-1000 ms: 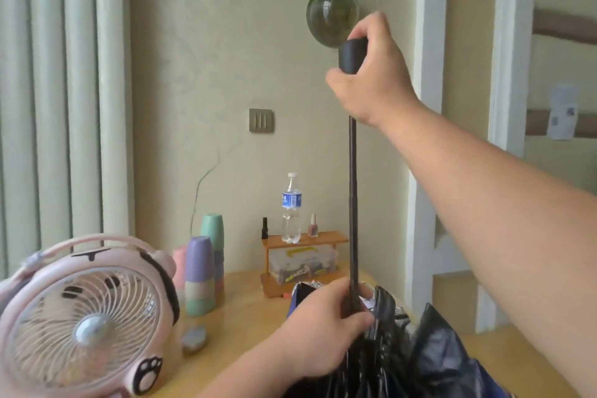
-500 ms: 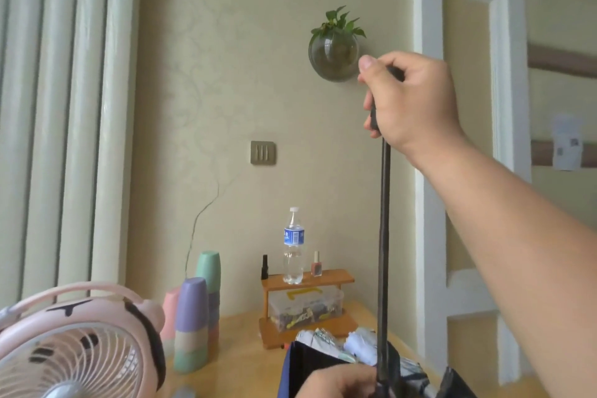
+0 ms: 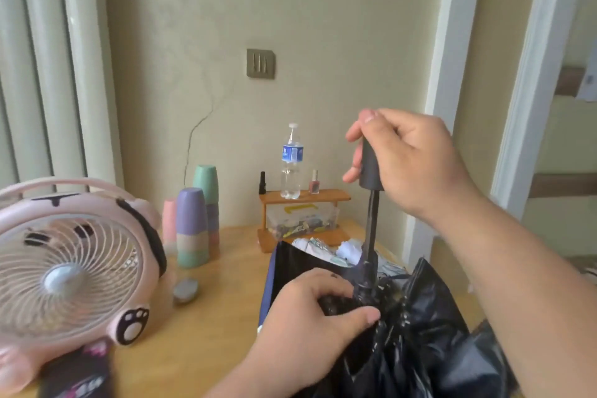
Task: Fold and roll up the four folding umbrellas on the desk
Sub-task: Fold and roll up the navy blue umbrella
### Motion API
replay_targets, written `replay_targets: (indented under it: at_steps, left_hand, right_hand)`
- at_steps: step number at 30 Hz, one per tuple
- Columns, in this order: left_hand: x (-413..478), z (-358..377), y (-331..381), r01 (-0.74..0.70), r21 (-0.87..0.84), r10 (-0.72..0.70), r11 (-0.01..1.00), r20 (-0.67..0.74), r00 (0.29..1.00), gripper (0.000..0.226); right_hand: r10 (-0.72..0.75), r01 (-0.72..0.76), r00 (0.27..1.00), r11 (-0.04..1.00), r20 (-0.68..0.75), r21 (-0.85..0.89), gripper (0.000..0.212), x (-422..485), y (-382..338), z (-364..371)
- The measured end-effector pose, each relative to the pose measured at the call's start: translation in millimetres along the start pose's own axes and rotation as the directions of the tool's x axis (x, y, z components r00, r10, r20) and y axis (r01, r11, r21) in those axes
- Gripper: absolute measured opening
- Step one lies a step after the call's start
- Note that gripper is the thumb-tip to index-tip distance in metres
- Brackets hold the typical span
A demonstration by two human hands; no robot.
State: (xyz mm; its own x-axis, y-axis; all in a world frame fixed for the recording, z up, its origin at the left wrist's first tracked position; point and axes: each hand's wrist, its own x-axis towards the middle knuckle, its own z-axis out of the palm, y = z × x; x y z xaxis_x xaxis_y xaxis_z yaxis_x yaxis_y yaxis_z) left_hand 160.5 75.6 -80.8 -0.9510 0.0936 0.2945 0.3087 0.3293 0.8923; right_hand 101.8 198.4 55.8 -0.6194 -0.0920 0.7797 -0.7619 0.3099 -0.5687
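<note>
Working on a black umbrella [image 3: 420,333], held upright over the near right part of the surface [image 3: 200,326], crumpled cloth hanging low toward the bottom edge of view. At the top, right hand [image 3: 410,158] wrapped round the stubby dark handle [image 3: 370,168], fingers curled about it. Lower down, left hand [image 3: 310,310] clamped on the bunched cloth and ribs where the thin shaft [image 3: 371,226] enters the canopy, thumb pressed across the front. Hands well apart, one above the other, joined only by the short visible length of shaft. Judging by that short length, probably partway through telescoping the shaft down; rolling and strapping not yet done. Likely light overall, but mixed in feel: shaft and handle stiff, good for pushing straight along the axis; cloth soft, glossy and probably slippery, apt to slide or balloon out of a loose grip; ribs thin, easy to bend or to pinch skin in. Best taken by the handle and by the rib bundle close to the shaft, not by loose cloth. Just behind, a heap of cloth [image 3: 318,247], pale and dark blue, lying on the surface, perhaps other umbrellas, hard to tell. Further off, a pink fan [image 3: 71,268] at left, stacked pastel cups [image 3: 193,226], a water bottle [image 3: 291,161] on a small wooden stand [image 3: 303,195].
</note>
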Motion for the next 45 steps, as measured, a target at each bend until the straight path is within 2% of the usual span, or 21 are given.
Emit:
replay_targets:
  at_steps: [1,2,3,4,7,9,12,14,17,20,26,29,32,34,35,37,39,40,42,43,45]
  left_hand:
    - [-0.6,-11.8,-24.2,-0.097,0.188,0.077,0.977,0.112,0.991,0.022]
    - [14.5,2.1,-25.3,-0.169,0.004,0.169,0.986,0.046,0.985,0.018]
    - [19.2,3.8,-28.1,-0.143,0.019,0.142,0.99,0.03,0.989,0.015]
    - [11.5,3.1,-30.6,-0.185,-0.047,0.185,0.982,-0.012,0.983,0.017]
    - [19.0,5.6,-40.4,-0.205,-0.051,0.201,0.977,-0.073,0.977,0.022]
    - [18.7,9.1,-48.5,-0.19,-0.084,0.182,0.978,-0.094,0.979,0.036]
    - [16.6,9.2,-48.1,-0.204,-0.057,0.2,0.977,-0.08,0.977,0.059]
    - [17.2,10.7,-46.7,-0.168,-0.035,0.166,0.985,-0.053,0.985,0.064]
    - [20.5,11.9,-42.8,-0.174,-0.026,0.173,0.984,-0.047,0.984,0.045]
    - [25.8,11.2,-44.8,-0.159,-0.037,0.157,0.987,-0.048,0.986,0.04]
    - [21.9,13.2,-40.9,-0.143,-0.005,0.143,0.99,-0.012,0.99,0.026]
    - [24.8,4.2,-40.4,-0.136,0.026,0.135,0.99,0.034,0.99,0.029]
    - [30.0,-20.3,-35.9,-0.103,-0.018,0.104,0.995,0.136,0.985,0.046]
    - [32.5,-47.4,-30.5,-0.098,-0.096,0.115,0.991,0.194,0.974,0.056]
    - [32.7,-63.3,-27.4,-0.097,-0.148,0.126,0.984,0.195,0.973,0.054]
    - [33.9,-95.1,-24.7,-0.113,-0.256,0.145,0.96,0.11,0.983,0.043]
    - [36.0,-121.2,-28.9,-0.123,-0.353,0.129,0.928,-0.007,0.992,0.033]
    - [38.0,-130.3,-32.9,-0.123,-0.365,0.114,0.923,-0.047,0.992,0.032]
    - [41.5,-139.3,-39.6,-0.099,-0.304,0.08,0.947,-0.075,0.994,0.039]
    - [43.2,-140.4,-43.6,-0.066,-0.252,0.052,0.966,-0.063,0.997,0.041]
    - [45.3,-139.5,-51.0,0.032,-0.087,-0.034,0.996,-0.014,0.999,0.039]
  right_hand:
    - [-0.02,0.02,1.0,1.0,-0.004,-0.003,0.035,-1.6,1.2,-0.4]
    - [-0.042,0.042,0.999,0.999,-0.01,-0.014,0.035,-5.4,4.6,0.2]
    - [-0.055,0.054,0.998,0.998,-0.016,-0.022,0.035,-10.9,9.6,1.9]
    - [-0.059,0.059,0.998,0.998,-0.022,-0.022,0.035,-18.1,16.1,3.5]
    - [-0.061,0.06,0.998,0.998,-0.018,-0.026,0.035,-41.7,35.6,9.8]
    - [-0.073,0.073,0.997,0.997,-0.009,-0.006,0.035,-52.0,41.3,10.4]
    - [-0.102,0.102,0.995,0.994,-0.009,0.027,0.034,-55.9,40.7,2.1]
    - [-0.1,0.1,0.995,0.994,-0.008,0.048,0.033,-57.4,42.6,-3.5]
    - [-0.035,0.033,0.998,0.999,0.045,0.038,0.033,-69.9,56.1,1.0]
    - [0.027,-0.03,0.995,0.999,0.101,0.031,0.033,-87.5,69.8,6.2]
    - [-0.002,0.006,0.997,0.998,0.077,-0.055,0.031,-85.2,65.3,-1.3]
    - [0.017,0.005,0.991,0.986,0.13,-0.167,0.026,-79.0,58.7,-2.1]
    - [0.107,-0.024,0.972,0.932,0.21,-0.362,0.007,-69.4,49.4,-6.4]
    - [0.213,-0.044,0.945,0.835,0.249,-0.548,0.016,-58.3,43.1,-14.6]
    - [0.284,-0.057,0.924,0.765,0.256,-0.641,0.021,-51.3,38.9,-20.8]
    - [0.469,-0.108,0.841,0.633,0.268,-0.767,0.03,-37.5,32.1,-36.4]
    - [0.659,-0.216,0.699,0.563,0.276,-0.798,0.038,-30.2,27.9,-48.1]
    - [0.709,-0.26,0.646,0.554,0.283,-0.791,0.039,-28.5,26.6,-51.0]
    - [0.729,-0.309,0.605,0.585,0.32,-0.75,0.034,-26.2,25.2,-51.1]
    - [0.71,-0.331,0.616,0.625,0.34,-0.707,0.031,-24.9,25.6,-49.7]
    - [0.656,-0.408,0.69,0.701,0.306,-0.584,0.028,-22.3,27.9,-49.5]
